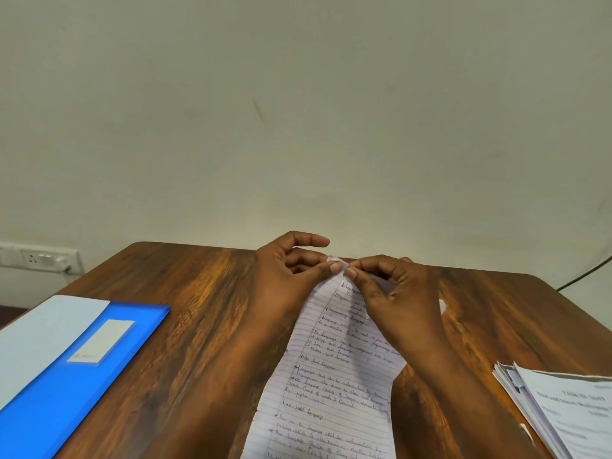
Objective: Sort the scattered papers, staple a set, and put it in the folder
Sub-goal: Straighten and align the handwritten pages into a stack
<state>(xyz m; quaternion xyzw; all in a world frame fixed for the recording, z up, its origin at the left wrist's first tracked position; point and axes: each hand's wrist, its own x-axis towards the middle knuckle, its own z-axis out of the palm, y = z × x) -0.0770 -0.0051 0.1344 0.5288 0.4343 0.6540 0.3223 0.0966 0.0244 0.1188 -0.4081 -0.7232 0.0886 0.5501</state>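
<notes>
I see both forearms reaching out over the middle of the tabletop [198, 293], meeting near its far edge. My left hand [284, 276] sits with the back of the wrist toward me, thumb and middle fingers pinched on the top corner of the handwritten sheets [331, 376], while its index finger sticks out straight above, touching nothing. My right hand [397, 293] mirrors it from the other side, fingers curled, thumb and fingertips nipping the same corner, so the two pinches touch tip to tip. That corner is crumpled and lifted off the wood. The sheets run lengthwise from the near edge toward the far edge, slightly tilted, their top end narrowing up into the fingers; I cannot tell how many sheets are in the set. The paper is thin, white, ruled with fine lines and covered in dark ink handwriting, its left side wavy rather than flat. The tabletop is glossy brown wood grain with rounded far corners. At the left edge lies a blue plastic folder [66, 376], flat and closed, bearing a pale rectangular label, with a light blue sheet [39, 336] overlapping its far left part. At the near right corner rests a stack of printed papers [563, 415], edges fanned and uneven.
</notes>
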